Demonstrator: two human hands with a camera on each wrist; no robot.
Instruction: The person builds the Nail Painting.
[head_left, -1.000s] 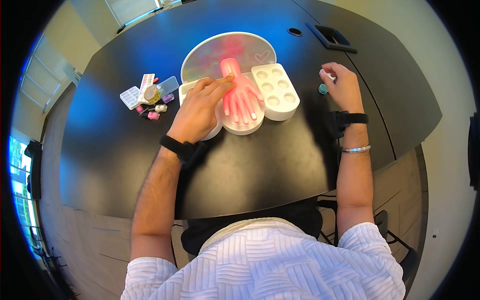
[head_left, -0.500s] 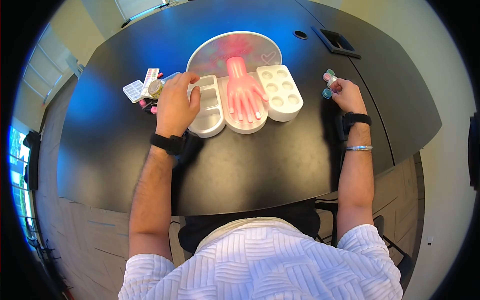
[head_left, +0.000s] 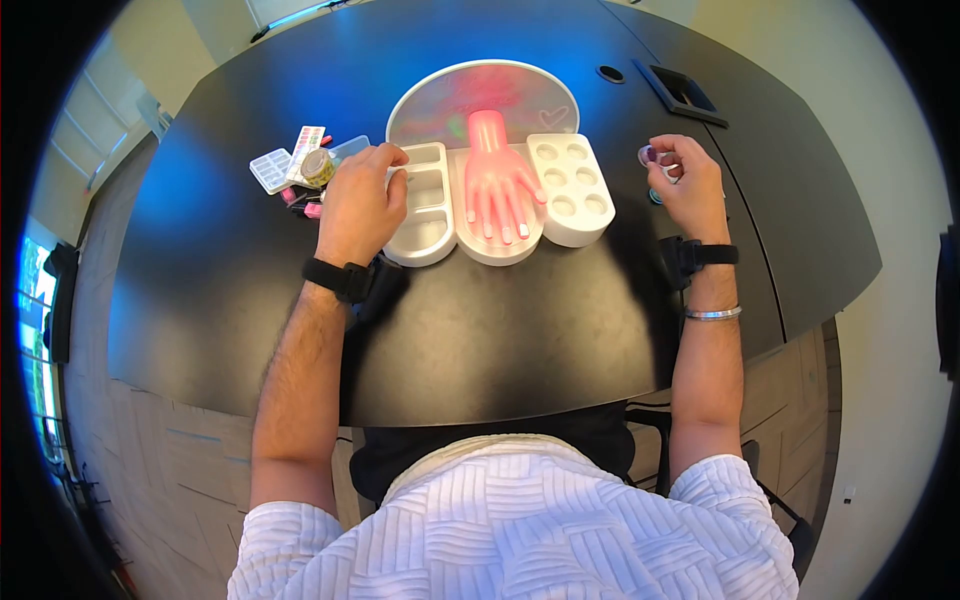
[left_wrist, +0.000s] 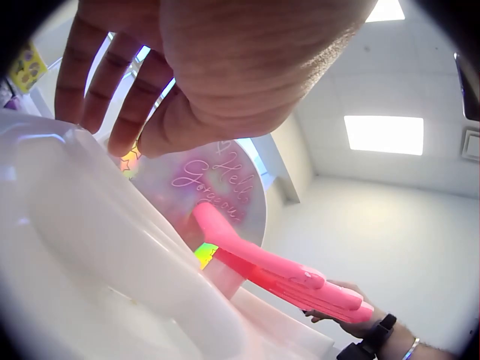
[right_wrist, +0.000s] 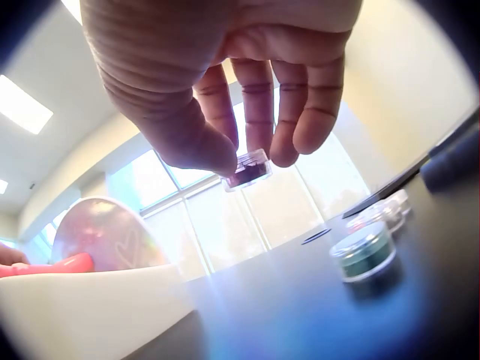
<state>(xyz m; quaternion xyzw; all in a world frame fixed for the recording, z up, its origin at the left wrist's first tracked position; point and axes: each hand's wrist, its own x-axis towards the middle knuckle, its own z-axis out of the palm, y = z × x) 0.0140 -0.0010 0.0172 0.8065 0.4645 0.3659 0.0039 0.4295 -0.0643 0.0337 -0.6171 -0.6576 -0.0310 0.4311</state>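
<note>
Plastic pot (right_wrist: 249,175), dark inside: your right hand (head_left: 690,182) pinches it above the table (head_left: 500,345), toward the right edge; so small, it likely needs fingertips. Your left hand (head_left: 358,208), loosely bent, seemingly empty, hangs by the white tray's (head_left: 425,257) left edge.

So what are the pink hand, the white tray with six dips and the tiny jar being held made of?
The pink hand: probably plastic or silicone, smooth, with soft highlights. The white tray: likely moulded plastic, with rounded edges and an even, grainless surface. The tiny jar in the right hand: clear, shiny, probably plastic, maybe glass; something dark shows through.
</note>
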